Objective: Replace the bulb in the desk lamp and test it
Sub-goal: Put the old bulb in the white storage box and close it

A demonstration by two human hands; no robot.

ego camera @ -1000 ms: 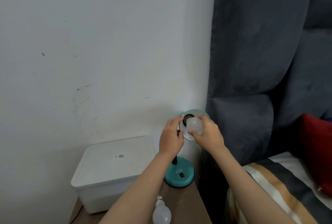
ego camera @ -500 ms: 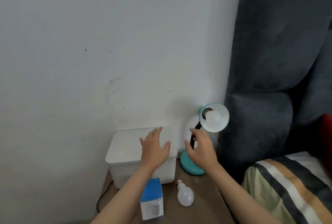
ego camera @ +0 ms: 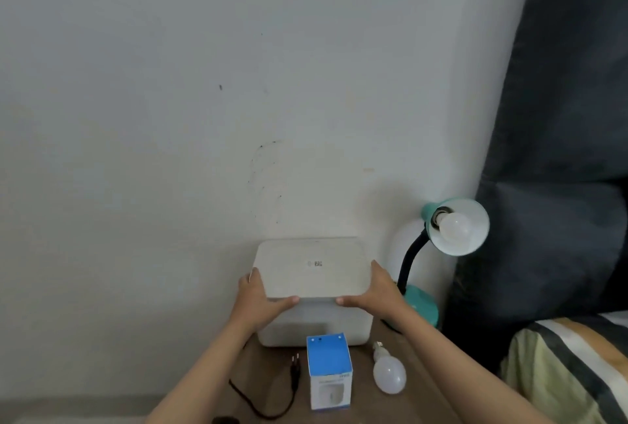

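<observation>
A teal desk lamp (ego camera: 470, 236) with a black gooseneck stands at the table's back right, unlit, with a white bulb (ego camera: 455, 227) in its socket. A second white bulb (ego camera: 389, 377) lies loose on the wooden table (ego camera: 418, 400), beside a blue-and-white bulb carton (ego camera: 329, 371). The lamp's black plug and cord (ego camera: 295, 372) lie unplugged on the table. My left hand (ego camera: 260, 298) and my right hand (ego camera: 380, 291) grip the two front corners of the lid (ego camera: 311, 267) of a white plastic box (ego camera: 316, 325); the lid's front edge is tilted slightly up.
A white wall rises directly behind the table. A dark grey padded headboard (ego camera: 557, 151) stands at the right. A bed with a striped cover (ego camera: 571, 362) adjoins the table's right edge.
Both hands left the lamp head and bulb, moved down-left and took hold of the white box's lid. The view pulled back, showing carton, plug and loose bulb.
</observation>
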